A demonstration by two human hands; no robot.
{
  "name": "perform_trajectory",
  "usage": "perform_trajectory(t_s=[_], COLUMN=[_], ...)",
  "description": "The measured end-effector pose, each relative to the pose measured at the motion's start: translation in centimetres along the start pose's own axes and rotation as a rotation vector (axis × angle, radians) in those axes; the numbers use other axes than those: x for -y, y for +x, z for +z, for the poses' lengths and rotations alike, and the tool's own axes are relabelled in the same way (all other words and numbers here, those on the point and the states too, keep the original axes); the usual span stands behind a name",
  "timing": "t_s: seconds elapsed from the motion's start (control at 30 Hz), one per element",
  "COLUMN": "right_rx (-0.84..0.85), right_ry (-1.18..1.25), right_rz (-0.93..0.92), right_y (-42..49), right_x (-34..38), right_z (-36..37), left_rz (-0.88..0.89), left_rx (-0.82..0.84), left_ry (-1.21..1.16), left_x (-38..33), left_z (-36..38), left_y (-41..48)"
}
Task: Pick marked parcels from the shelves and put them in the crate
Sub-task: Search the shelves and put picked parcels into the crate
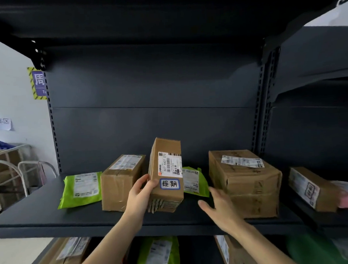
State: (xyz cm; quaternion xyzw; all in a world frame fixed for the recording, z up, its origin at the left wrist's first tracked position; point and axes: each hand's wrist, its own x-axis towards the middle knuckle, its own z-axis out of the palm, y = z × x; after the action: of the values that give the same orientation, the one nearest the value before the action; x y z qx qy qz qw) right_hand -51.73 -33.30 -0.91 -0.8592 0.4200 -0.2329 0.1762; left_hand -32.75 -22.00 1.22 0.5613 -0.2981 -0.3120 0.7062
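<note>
marked parcel [165, 175] upright | left hand [141, 196] grips | right hand [220, 205] spread beside

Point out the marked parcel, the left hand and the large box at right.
marked parcel [167, 172], head view, labelled front face.
left hand [140, 196], head view, back of hand.
large box [257, 194], head view, front face.

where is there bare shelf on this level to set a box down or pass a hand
Bare: the front-left corner of the shelf, before the left green mailer, and the front strip between the small box and the big box, under the right hand. Crowded: mid-shelf, where the left hand grips the marked parcel in front of a second green mailer.
</note>
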Motion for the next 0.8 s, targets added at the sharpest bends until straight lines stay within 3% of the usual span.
perform_trajectory(t_s=[0.27,0.5,0.8], right_rx=[0.016,-0.065,0.004], right_ry=[-0.001,-0.076,-0.145], right_rz=[-0.058,0.083,0.309], right_y=[3.1,8.5,12.9], right_x=[0.6,0.0,-1.5], right_z=[2.4,5.1,6.7], left_rz=[-0.069,-0.071,-0.08], left_rx=[-0.093,-0.11,-0.075], left_ry=[0.044,0.042,-0.009], left_x=[1.5,2.1,3.4], left_z=[-1.3,-3.1,-3.8], left_y=[1.4,4.1,7.4])
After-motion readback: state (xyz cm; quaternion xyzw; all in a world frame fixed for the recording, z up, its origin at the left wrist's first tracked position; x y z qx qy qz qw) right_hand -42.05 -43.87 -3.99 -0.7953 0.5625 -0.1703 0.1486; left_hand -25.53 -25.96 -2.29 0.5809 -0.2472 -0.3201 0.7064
